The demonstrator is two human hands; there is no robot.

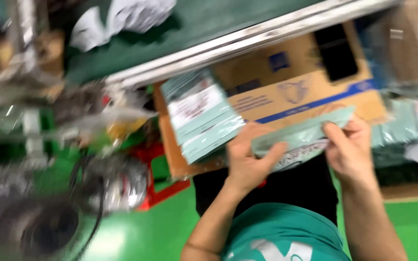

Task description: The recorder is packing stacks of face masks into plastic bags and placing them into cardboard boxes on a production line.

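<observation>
A pale green mailer bag is gripped at both ends by the curled fingers of the left hand and right hand.

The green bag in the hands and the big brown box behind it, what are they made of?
The pale green bag, held by the left hand and right hand, looks like thin, shiny plastic: it bends and catches light. The brown box looks like matte cardboard, with flat stiff sides. The picture is blurry, so this is likely, not sure.
</observation>
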